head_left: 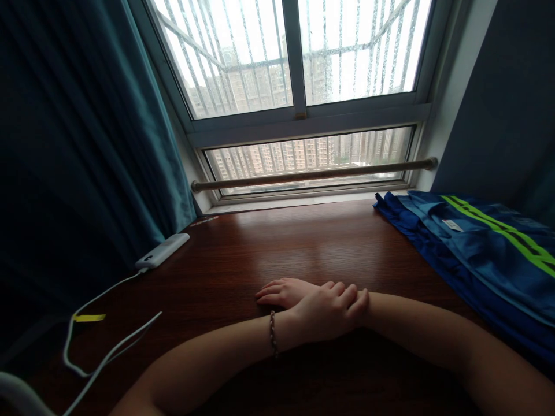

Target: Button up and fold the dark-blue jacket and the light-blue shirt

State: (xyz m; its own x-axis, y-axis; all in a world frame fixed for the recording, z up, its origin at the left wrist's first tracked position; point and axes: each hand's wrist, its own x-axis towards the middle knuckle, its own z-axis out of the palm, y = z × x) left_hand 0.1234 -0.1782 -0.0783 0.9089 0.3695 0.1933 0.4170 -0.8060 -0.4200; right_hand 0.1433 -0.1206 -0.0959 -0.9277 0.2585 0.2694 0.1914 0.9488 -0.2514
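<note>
My left hand [326,312] lies across my right wrist, its fingers curled over the forearm. A beaded or braided bracelet [273,334] circles the left wrist. Beneath it, my right hand [287,291] rests palm down on the brown wooden table [316,237], fingers stretched out to the left and nothing in them. Part of the right hand's back and its thumb are hidden by the left hand.
A white power strip [162,252] with a white cable [108,287] and yellow tag [89,318] is at left, beside a teal curtain [143,127]. Folded blue clothing [472,248] with neon stripes lies at right. Behind are a metal rail [312,174] and a barred window [299,58].
</note>
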